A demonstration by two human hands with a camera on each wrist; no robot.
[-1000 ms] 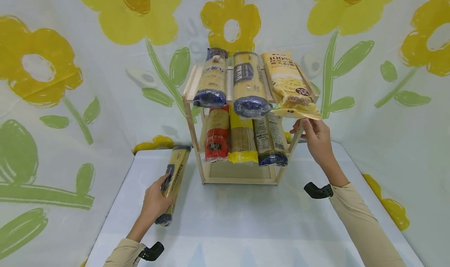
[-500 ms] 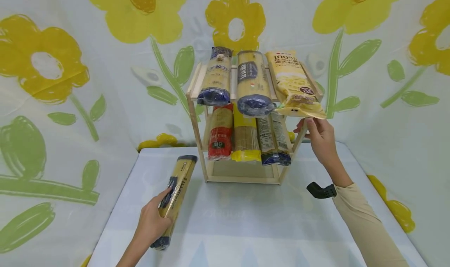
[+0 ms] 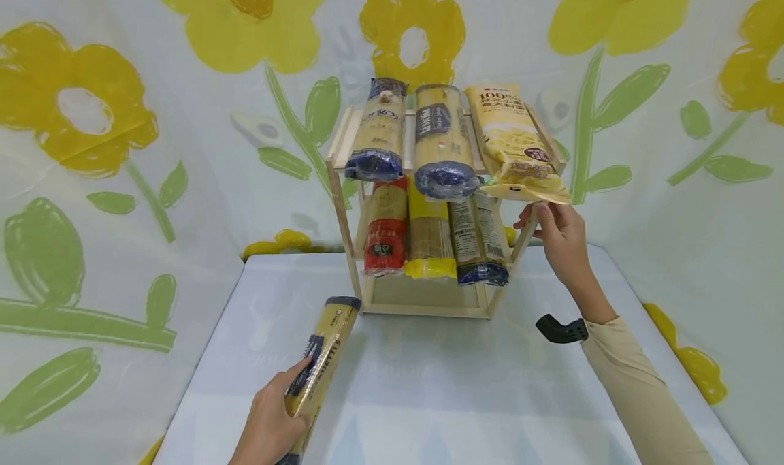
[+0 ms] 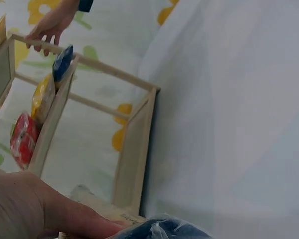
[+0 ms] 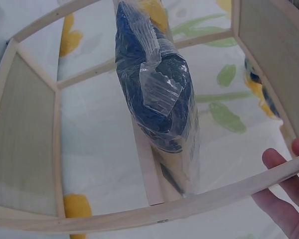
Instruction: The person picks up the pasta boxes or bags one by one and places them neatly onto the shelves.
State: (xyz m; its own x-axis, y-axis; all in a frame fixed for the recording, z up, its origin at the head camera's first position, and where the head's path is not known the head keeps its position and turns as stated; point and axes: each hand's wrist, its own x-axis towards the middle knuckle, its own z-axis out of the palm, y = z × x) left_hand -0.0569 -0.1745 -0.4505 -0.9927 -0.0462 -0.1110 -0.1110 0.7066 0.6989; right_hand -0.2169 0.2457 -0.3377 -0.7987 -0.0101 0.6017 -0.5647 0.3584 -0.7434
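Observation:
My left hand point(image 3: 269, 414) grips a long pack of spaghetti point(image 3: 333, 335), yellow with dark blue ends, low over the table's left side. In the left wrist view, only the thumb side of that hand point(image 4: 55, 209) and a blue pack end point(image 4: 164, 229) show. My right hand point(image 3: 563, 237) holds the front right post of a small wooden rack point(image 3: 422, 310), just below the top shelf. The right wrist view has its fingers on both sides of that wooden post point(image 5: 229, 191); a blue-ended pasta pack point(image 5: 154, 94) lies on the middle shelf nearby.
On the top shelf lie a blue-ended pack point(image 3: 376, 135), another labelled pasta pack point(image 3: 444, 141) and a yellow bag point(image 3: 511, 135) overhanging the front. Below are a red pack point(image 3: 386, 233), a yellow pack point(image 3: 431, 240) and a dark-ended pack point(image 3: 480, 244). Flowered cloth point(image 3: 202, 70) hangs behind.
My left hand has drawn the spaghetti pack nearer to me and somewhat to the right, away from the back of the table. My right hand has stayed on the rack post.

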